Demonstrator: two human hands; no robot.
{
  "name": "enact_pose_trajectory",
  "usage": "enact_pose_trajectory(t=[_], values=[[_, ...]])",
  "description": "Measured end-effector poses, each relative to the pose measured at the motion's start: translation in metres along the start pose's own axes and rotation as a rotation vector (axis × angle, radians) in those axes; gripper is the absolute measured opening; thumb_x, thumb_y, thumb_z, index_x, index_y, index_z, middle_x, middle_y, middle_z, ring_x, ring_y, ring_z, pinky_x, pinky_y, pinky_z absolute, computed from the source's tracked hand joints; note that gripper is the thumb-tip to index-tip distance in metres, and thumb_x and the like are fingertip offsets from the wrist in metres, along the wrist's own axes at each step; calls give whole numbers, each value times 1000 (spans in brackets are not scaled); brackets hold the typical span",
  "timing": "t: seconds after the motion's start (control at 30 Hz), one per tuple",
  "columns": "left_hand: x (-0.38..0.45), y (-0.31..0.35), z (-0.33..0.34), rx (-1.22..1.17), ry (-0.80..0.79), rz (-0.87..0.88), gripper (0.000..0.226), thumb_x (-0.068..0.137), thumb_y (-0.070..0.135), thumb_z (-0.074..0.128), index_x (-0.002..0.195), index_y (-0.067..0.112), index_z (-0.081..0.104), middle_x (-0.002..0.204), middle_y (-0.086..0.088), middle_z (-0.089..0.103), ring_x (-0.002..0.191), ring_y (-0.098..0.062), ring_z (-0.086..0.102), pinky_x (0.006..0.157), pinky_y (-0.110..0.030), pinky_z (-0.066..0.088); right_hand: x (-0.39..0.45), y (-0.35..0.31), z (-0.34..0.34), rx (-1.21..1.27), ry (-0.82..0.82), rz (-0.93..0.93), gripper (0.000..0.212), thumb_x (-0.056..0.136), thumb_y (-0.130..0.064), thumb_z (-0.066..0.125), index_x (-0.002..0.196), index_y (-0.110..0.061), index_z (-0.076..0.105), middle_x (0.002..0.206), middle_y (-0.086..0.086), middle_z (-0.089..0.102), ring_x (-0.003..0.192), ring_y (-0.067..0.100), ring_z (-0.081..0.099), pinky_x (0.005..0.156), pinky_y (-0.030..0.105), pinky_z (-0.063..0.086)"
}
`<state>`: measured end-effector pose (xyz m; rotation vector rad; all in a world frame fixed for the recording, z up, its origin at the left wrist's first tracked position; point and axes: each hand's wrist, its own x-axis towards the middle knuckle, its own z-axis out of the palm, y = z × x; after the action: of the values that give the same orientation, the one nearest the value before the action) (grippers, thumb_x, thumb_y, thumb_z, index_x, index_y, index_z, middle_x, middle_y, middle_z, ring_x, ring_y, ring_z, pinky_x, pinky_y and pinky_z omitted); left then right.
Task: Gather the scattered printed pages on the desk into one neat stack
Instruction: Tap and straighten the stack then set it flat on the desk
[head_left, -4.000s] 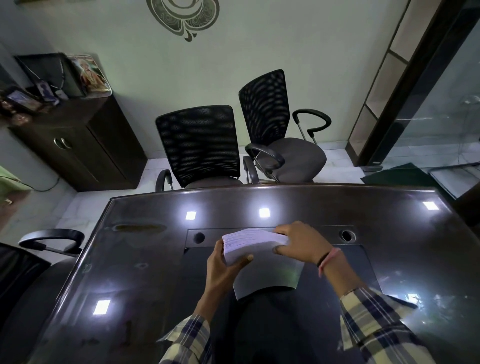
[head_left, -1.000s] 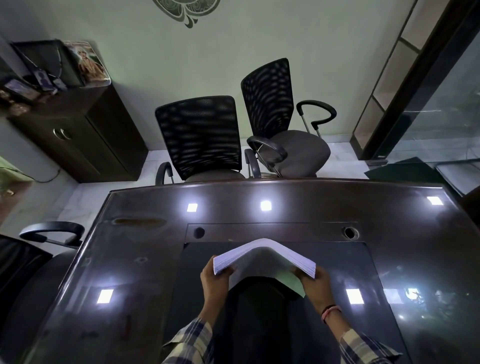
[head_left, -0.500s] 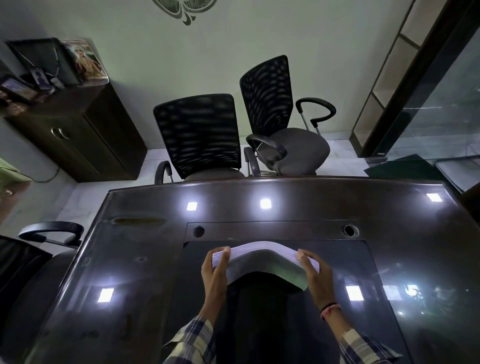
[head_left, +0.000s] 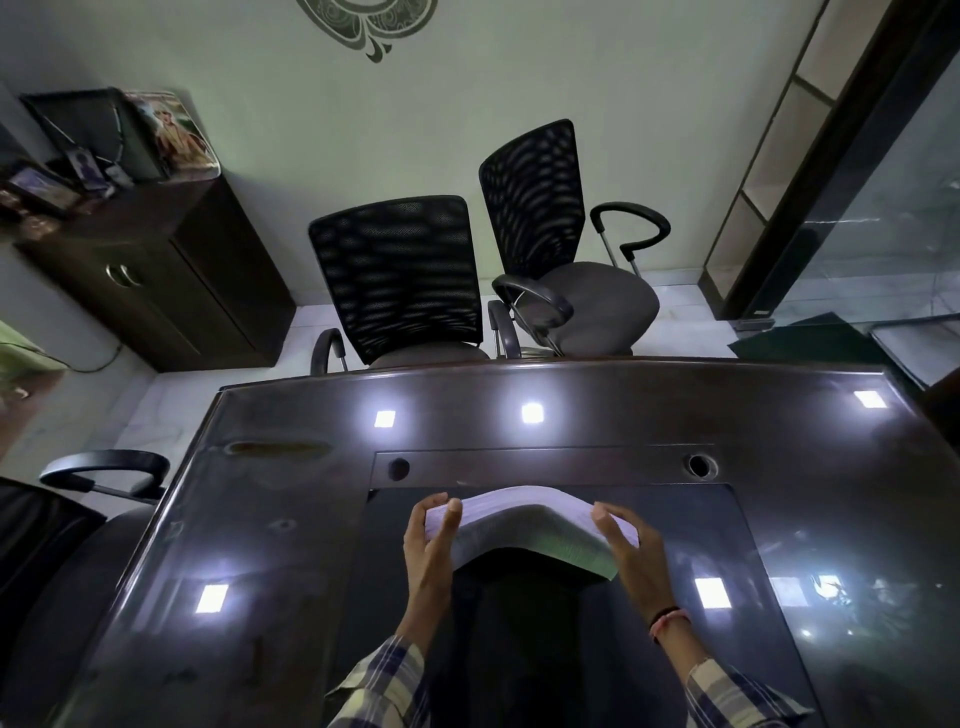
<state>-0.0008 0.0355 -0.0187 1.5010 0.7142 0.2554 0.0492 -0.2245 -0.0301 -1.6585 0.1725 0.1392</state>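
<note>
A thick stack of white printed pages (head_left: 524, 512) stands on edge on the dark glossy desk (head_left: 291, 545), bowed upward in the middle, with its reflection showing in the glass below. My left hand (head_left: 428, 540) grips the stack's left end, thumb in front and fingers behind. At the stack's right end my right hand (head_left: 631, 553) holds it the same way. No loose pages are visible elsewhere on the desk.
Two black mesh office chairs (head_left: 400, 280) (head_left: 561, 244) stand beyond the desk's far edge. A dark wooden cabinet (head_left: 156, 270) with framed pictures is at the back left. Another chair's armrest (head_left: 104, 467) sits left of the desk. Two cable holes (head_left: 698, 465) lie behind the stack.
The stack has gone from being held flat above the desk to standing on its long edge on the glass. Both hands slid to its ends and moved slightly forward.
</note>
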Motion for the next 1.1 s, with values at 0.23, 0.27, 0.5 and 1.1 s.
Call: enact_pose_trajectory(t=[0.23, 0.27, 0.5, 1.1], values=[[4, 2, -20, 279, -180, 100, 68, 65, 34, 98, 123, 28, 62, 114, 12, 67, 102, -4, 66, 79, -17, 56, -3, 18, -17, -166, -147, 43, 49, 74, 6, 86, 114, -16, 69, 97, -25, 76, 93, -4, 70, 76, 10, 53], [7, 4, -20, 358, -171, 137, 64, 65, 34, 98, 120, 28, 65, 111, 13, 68, 101, -4, 66, 80, -18, 55, -1, 20, -18, -199, -124, 31, 43, 77, 10, 82, 111, -12, 69, 90, -30, 75, 88, -6, 70, 72, 6, 51], [24, 45, 13, 1198, -381, 652, 43, 86, 56, 70, 114, 23, 70, 111, 4, 73, 104, -23, 66, 88, -36, 45, 5, 31, -19, -282, -91, 22, 22, 85, 1, 77, 100, -15, 75, 79, -23, 76, 76, -11, 68, 67, 11, 50], [55, 66, 46, 734, -504, 417, 19, 75, 12, 79, 77, 28, 70, 66, 16, 66, 72, -5, 66, 67, -30, 54, 11, -6, -58, -43, -102, 50, 36, 72, 1, 88, 105, -9, 76, 94, 6, 79, 83, 12, 70, 74, 21, 58]])
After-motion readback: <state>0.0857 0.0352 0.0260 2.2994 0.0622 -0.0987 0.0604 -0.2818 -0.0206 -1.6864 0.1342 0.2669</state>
